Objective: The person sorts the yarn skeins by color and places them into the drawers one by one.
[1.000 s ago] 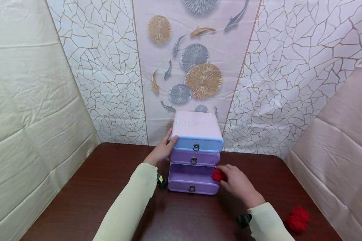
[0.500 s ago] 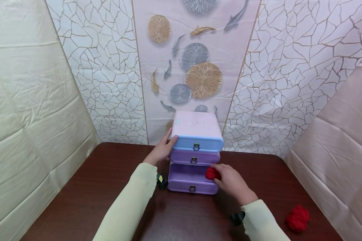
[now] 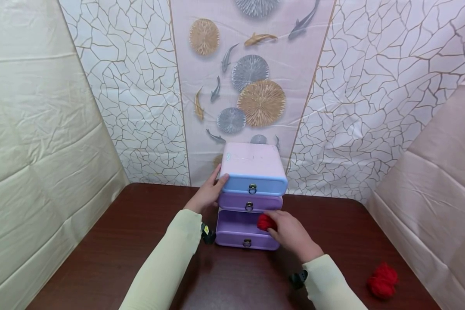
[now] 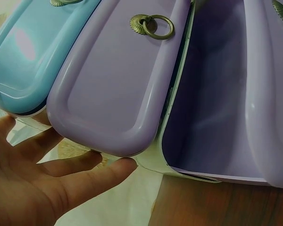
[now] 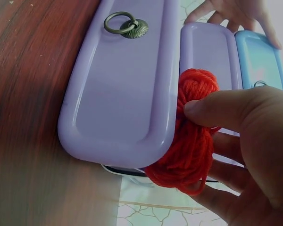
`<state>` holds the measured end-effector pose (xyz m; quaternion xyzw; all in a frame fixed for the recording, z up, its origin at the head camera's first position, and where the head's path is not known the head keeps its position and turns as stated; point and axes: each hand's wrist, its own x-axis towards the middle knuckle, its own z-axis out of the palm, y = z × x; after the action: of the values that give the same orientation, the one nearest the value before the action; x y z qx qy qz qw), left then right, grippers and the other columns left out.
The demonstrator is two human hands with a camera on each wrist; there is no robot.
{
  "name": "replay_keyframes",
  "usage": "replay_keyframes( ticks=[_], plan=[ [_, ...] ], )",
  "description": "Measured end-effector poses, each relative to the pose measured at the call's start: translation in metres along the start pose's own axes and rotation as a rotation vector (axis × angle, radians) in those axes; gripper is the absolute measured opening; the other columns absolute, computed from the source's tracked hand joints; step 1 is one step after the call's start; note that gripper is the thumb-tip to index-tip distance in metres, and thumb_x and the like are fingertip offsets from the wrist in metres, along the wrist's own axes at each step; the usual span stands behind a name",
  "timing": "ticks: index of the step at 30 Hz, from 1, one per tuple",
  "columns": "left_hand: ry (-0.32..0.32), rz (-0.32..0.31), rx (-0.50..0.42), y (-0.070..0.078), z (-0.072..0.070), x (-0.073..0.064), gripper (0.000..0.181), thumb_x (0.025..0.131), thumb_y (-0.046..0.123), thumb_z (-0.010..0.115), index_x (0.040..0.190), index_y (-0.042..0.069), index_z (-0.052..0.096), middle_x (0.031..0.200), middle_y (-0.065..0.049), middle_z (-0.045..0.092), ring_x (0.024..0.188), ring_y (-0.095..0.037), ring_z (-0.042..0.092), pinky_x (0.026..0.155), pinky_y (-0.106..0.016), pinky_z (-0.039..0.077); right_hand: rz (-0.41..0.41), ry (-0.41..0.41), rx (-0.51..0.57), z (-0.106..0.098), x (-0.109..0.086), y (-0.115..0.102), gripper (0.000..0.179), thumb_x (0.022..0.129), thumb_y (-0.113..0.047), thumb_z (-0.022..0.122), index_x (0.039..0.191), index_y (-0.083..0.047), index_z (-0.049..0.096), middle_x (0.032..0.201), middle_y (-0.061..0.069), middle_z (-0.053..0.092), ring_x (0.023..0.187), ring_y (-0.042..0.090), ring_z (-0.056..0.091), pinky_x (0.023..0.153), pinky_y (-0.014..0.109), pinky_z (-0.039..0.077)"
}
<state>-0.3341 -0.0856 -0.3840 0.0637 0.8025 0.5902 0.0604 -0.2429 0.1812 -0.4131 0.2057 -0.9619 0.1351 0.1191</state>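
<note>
A small chest of drawers (image 3: 252,159) stands on the table, pink on top with a blue top drawer (image 3: 236,185) and two purple ones below. The bottom drawer (image 3: 228,239) is pulled out. My left hand (image 3: 207,193) rests against the chest's left side, fingers spread and extended along it in the left wrist view. My right hand (image 3: 292,232) pinches a red yarn bundle (image 5: 193,141) between thumb and fingers, over the right part of the bottom drawer. In the right wrist view the bundle is tied at its middle and overlaps the drawer's front edge.
Another red yarn bundle (image 3: 382,280) lies on the brown table (image 3: 139,258) at the front right. A patterned cloth (image 3: 139,107) hangs behind the table, with pale cloth walls at both sides. Brass ring pulls (image 3: 249,206) stick out from the drawer fronts.
My right hand has moved left with the red yarn bundle, from the right edge of the bottom drawer to over its inside. My left hand has stayed in place.
</note>
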Motion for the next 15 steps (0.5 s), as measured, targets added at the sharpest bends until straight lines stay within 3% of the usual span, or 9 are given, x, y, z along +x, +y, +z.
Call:
replay_keyframes(
  ticks=[15],
  plan=[
    [-0.002,0.007,-0.016,-0.0021,0.0004,0.0008,0.076,0.080,0.082,0.044,0.144,0.063,0.009,0.159,-0.014,0.025,0.116,-0.042,0.055,0.079,-0.058,0.055,0.037,-0.025,0.025,0.0038,0.0013,-0.0049,0.053,0.086,-0.019,0.074,0.135,-0.013,0.057,0.130,0.008,0.062,0.119,0.027,0.059,0.101,0.048,0.048]
  ],
)
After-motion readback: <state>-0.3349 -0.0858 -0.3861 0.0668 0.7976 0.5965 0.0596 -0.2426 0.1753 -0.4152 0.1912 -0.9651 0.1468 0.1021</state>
